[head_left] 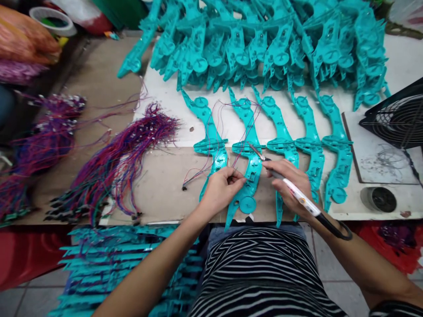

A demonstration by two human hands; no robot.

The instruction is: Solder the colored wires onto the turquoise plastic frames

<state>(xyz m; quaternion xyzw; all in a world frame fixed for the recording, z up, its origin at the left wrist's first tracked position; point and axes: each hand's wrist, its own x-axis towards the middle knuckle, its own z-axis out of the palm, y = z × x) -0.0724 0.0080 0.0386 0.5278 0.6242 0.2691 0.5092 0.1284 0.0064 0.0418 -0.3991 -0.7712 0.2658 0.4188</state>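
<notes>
My right hand (pixel 291 187) is closed round a white-handled soldering iron (pixel 299 196), its metal tip resting on a teal plastic toy shell (pixel 248 154) near its crossbar. My left hand (pixel 220 188) pinches thin red and purple wires (pixel 216 132) at the lower part of the same shell. The wires loop up over that shell and the one to its left (pixel 211 143). Three more teal shells (pixel 312 149) lie in a row to the right.
A heap of teal shells (pixel 264 44) fills the back of the table. Bundles of purple and red wires (pixel 122 158) lie at left. A black fan grille (pixel 398 116) and a small round tin (pixel 378 199) sit at right. Stacked teal parts (pixel 109 268) lie below the table edge.
</notes>
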